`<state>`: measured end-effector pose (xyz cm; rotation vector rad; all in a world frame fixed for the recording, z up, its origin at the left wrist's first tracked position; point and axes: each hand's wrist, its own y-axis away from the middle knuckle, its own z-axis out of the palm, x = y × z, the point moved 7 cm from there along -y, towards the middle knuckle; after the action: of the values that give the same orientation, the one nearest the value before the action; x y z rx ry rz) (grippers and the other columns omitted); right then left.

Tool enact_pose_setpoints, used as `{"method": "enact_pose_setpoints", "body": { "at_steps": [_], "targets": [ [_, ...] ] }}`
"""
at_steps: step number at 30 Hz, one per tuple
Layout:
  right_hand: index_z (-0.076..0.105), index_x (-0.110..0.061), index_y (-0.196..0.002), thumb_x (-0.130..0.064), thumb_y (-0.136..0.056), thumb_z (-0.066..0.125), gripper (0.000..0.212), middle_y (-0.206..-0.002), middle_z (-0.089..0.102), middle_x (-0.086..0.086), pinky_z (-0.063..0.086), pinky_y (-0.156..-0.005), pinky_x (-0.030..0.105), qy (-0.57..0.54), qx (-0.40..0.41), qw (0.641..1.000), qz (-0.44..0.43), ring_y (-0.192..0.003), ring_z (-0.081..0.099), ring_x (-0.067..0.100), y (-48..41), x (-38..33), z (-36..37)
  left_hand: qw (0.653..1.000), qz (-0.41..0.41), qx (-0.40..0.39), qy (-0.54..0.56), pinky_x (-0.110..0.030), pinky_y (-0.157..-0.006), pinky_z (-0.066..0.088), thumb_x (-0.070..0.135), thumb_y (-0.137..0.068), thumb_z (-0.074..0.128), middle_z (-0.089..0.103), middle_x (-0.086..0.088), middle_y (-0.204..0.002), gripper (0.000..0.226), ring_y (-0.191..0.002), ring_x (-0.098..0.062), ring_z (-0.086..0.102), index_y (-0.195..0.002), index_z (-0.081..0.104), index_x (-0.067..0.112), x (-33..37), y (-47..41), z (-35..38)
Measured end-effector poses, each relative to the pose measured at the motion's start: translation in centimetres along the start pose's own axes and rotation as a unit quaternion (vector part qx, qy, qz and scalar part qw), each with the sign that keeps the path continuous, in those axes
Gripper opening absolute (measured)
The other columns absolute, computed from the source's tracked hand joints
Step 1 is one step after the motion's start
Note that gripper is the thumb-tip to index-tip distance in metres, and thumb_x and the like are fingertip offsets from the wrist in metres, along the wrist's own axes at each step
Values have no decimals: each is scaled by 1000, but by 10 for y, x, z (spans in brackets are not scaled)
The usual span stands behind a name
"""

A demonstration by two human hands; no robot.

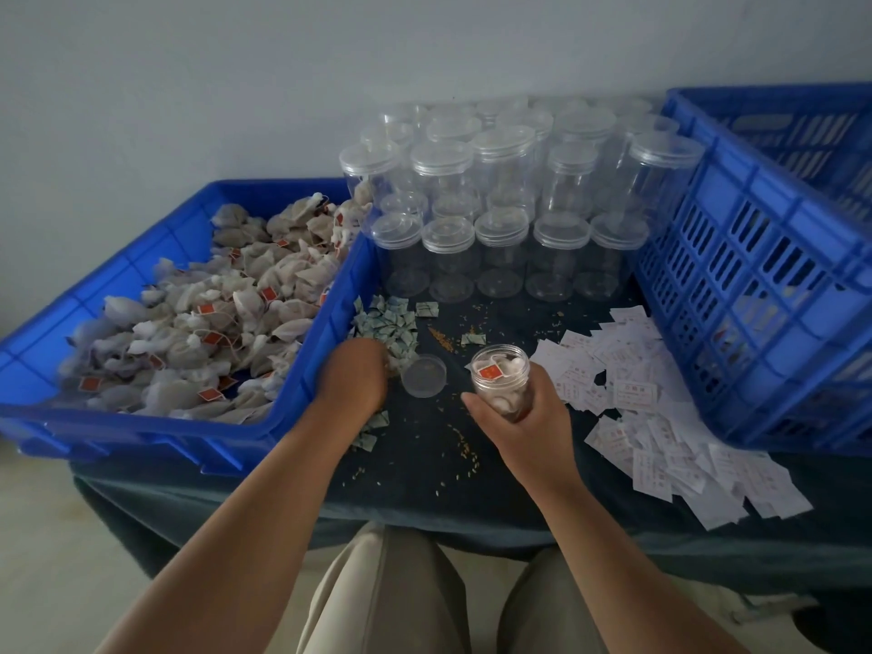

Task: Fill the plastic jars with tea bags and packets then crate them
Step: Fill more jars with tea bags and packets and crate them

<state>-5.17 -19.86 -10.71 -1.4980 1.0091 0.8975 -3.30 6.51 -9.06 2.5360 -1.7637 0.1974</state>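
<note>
right grip [524,420] is clamped round an open jar [512,387] packed with tea bags [493,370]. left grip [355,380] dips into green packets [391,323]; its fingers are hidden, so i cannot tell. the lid [424,376] lies between them. left: blue bin [325,335] of more bags. beyond: empty lidded jars [500,238]. right: white slips [660,417] and a slotted crate [755,276] on the dark table [424,493].

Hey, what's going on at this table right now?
A seated person is packing tea. The right hand grips an open jar stuffed with tea bags. The left hand reaches into the small packets beside the blue tray; whether its fingers hold one is hidden. A loose lid lies between the hands. Empty lidded jars stand at the back, and the blue crate is on the right.
</note>
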Motion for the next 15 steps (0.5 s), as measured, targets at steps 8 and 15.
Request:
{"method": "enact_pose_setpoints", "body": {
  "at_steps": [8, 15],
  "targets": [
    [60, -47, -104, -63, -75, 85, 41, -103, 70, -27, 51, -72, 8, 62, -48, 997, 9, -92, 70, -2, -4, -8, -18, 986, 25, 81, 143, -32, -48, 36, 35, -106, 58, 60, 2, -65, 32, -57, -17, 56, -78, 61, 19, 11, 21, -46],
    [61, -47, -112, -58, -74, 85, 46, -108, 71, -26, 50, -76, 7, 66, -30, 997, 9, -95, 71, -2, 13, 1, -44, 927, 227, -1, 300, -10, -73, 47, 54, -93, 70, 69, 27, -97, 19, -92, 9, 64, -91, 81, 38, 107, 72, -68]
  ]
}}
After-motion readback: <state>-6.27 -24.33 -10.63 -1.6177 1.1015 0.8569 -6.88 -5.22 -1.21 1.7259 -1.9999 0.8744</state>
